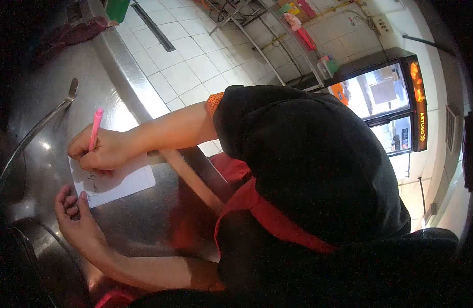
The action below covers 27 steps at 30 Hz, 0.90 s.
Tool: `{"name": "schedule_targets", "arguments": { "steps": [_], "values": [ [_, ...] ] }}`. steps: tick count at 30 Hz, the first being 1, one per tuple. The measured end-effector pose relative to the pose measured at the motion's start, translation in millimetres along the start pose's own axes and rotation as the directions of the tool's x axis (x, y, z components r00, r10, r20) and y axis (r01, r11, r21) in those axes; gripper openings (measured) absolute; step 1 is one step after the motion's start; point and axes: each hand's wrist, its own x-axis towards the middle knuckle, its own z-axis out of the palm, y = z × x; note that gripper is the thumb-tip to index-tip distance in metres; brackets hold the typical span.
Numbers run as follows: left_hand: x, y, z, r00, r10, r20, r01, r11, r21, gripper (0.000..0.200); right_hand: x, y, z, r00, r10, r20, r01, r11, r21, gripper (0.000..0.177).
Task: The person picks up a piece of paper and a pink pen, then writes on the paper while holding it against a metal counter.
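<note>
A sheet of lined white paper [124, 180] with dark handwriting lies on a metal worktop [139, 220]. My right hand [105, 149] rests over its upper part, its fingers closed around a pink pen [96, 128]. The pen stands nearly upright, and the hand hides its tip. At the paper's lower left corner is my left hand [80, 218], its fingers loosely curled and apart from the thumb. That thumb touches the paper's edge, but I see nothing gripped in the hand.
A curved metal strip [39, 126] is on the worktop beyond my hands. Dark red cloth [74, 36] lies at the upper left, near a green object [116, 10]. Past the counter edge are a tiled floor [195, 56], a metal rack [267, 56] and a glass-door fridge [380, 92].
</note>
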Motion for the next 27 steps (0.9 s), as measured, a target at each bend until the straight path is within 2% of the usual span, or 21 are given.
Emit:
{"name": "schedule_targets", "arguments": {
  "steps": [2, 6, 8, 12, 14, 18, 20, 27],
  "values": [
    [0.3, 0.2, 0.0, 1.0, -0.003, 0.001, 0.003, 1.0, 0.005, 0.028, 1.4, 3.9, -1.3, 0.998, -0.063, 0.011, 0.064, 0.997, -0.045, 0.017],
    [-0.7, 2.2, 0.8, 1.0, 0.006, -0.007, -0.006, 1.0, -0.008, 0.029, 1.0, 1.4, -0.9, 0.997, -0.079, 0.018, 0.079, 0.996, -0.047, 0.018],
    [-1.2, 4.8, 0.4, 1.0, 0.007, -0.008, -0.007, 1.0, 0.006, 0.029, -2.2, -8.8, 0.6, 0.998, 0.062, 0.013, -0.062, 0.998, 0.003, 0.018],
    [-0.9, 5.5, 0.5, 1.0, 0.022, -0.01, -0.021, 0.999, 0.045, 0.029, -2.3, -6.1, 0.9, 0.993, 0.116, -0.022, -0.115, 0.992, 0.043, 0.018],
    [-0.6, 5.5, 0.4, 1.0, 0.01, -0.004, -0.01, 0.999, 0.033, 0.029, 3.0, 12.2, -2.6, 0.996, -0.085, -0.021, 0.084, 0.995, -0.057, 0.016],
    [1.4, -2.0, 1.7, 1.0, 0.021, -0.005, -0.021, 0.999, -0.031, 0.029, 0.4, 4.8, -2.1, 0.997, -0.075, -0.032, 0.072, 0.994, -0.087, 0.016],
    [2.1, -3.6, 1.8, 1.0, 0.023, -0.007, -0.024, 0.999, -0.027, 0.029, -1.9, -4.9, -0.2, 0.999, -0.02, -0.034, 0.019, 0.999, -0.03, 0.017],
    [-0.2, 1.0, 1.3, 1.0, 0.007, -0.017, -0.007, 1.0, 0.022, 0.03, -0.5, -0.6, 0.2, 0.997, -0.067, -0.044, 0.064, 0.996, -0.069, 0.018]
  ]
}}
